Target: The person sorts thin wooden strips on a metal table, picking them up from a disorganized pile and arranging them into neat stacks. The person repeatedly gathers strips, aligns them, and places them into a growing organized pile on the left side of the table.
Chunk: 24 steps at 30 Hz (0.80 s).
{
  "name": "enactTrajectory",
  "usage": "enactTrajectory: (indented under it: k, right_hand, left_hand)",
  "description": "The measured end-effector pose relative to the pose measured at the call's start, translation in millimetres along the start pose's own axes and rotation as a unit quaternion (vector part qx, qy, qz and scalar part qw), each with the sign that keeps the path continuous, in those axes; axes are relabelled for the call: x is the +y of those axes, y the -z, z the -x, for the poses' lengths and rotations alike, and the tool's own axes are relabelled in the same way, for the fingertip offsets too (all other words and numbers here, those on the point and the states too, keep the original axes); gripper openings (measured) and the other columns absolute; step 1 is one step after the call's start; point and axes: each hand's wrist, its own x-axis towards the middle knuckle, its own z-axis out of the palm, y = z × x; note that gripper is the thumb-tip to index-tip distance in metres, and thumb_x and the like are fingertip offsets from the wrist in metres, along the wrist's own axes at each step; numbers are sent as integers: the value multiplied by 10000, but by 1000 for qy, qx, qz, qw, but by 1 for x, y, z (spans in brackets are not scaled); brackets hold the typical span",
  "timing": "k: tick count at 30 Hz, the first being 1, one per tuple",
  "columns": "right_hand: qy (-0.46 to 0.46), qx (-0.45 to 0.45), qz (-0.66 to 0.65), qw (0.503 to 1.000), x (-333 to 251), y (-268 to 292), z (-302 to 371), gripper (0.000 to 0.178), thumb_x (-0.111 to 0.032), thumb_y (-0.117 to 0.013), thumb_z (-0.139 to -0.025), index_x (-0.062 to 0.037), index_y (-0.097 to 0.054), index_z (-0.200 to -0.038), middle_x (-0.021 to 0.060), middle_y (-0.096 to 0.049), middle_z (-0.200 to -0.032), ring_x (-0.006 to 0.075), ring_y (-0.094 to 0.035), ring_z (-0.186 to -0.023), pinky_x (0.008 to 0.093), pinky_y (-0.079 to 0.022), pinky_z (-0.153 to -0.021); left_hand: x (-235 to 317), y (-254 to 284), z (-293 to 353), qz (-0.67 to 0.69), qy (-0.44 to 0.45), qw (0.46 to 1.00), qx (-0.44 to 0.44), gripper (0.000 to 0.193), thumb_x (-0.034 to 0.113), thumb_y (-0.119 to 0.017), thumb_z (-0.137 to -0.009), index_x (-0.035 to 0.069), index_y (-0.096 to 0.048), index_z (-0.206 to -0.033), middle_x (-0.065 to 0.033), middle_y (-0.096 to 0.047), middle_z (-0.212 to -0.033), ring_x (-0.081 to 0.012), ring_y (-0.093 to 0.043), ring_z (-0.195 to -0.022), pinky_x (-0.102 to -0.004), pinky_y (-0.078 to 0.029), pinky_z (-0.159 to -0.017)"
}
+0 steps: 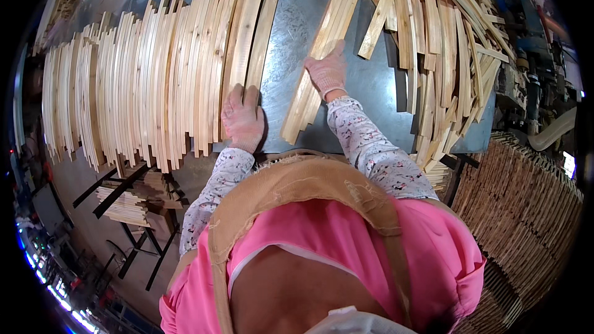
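Note:
My left hand [243, 119], in a pale pinkish work glove, is at the near ends of two long wooden strips [250, 31] on the right side of a long row. Its visible fingers are stretched forward, touching those ends; its palm side is hidden. My right hand [328, 71], gloved alike, grips a small bundle of wooden strips [303, 108] from above, thumb on the left side. That bundle lies slanted on the metal tabletop [297, 31], apart from the row. Many pale strips [142, 86] lie side by side to the left, their ends uneven.
A loose, crisscrossed heap of wooden strips [442, 43] covers the table's right side, some jutting over its near edge. Tall stacked wood [520, 210] stands on the lower right. Below the row on the left are a black metal stand [139, 247] and more stacked strips [124, 204].

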Motion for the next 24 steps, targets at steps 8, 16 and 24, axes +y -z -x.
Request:
enactTrajectory:
  k: [8,16,24]
  right_hand:
    - [82,-71,-408,907,44,-16,-36,916,-103,-766,-828,42,-306,-1606,296,-633,-1323,426,-653,-1197,493,-523,-1084]
    - [180,-276,-623,710,-43,-11,-59,503,-100,-531,-970,-23,-568,-1466,177,-712,-1295,319,-716,-1148,446,-589,-984]
    - [378,136,105,910,-49,-29,-132,562,-374,-738,-936,-87,-632,-1408,219,-634,-1412,421,-581,-1310,532,-467,-1107]
  left_hand:
    - [28,-79,-32,620,92,742,-238,786,234,-754,-974,-12,-394,-1628,-219,-576,-1548,-276,-565,-1418,-378,-453,-1168]
    - [53,19,-81,510,107,843,-134,1078,216,-852,-799,-27,-275,-1677,-238,-534,-1510,-321,-537,-1391,-385,-418,-1197]
    - [-75,109,-286,255,169,951,42,987,319,-805,-817,21,-362,-1647,-281,-536,-1498,-421,-506,-1423,-455,-414,-1219]
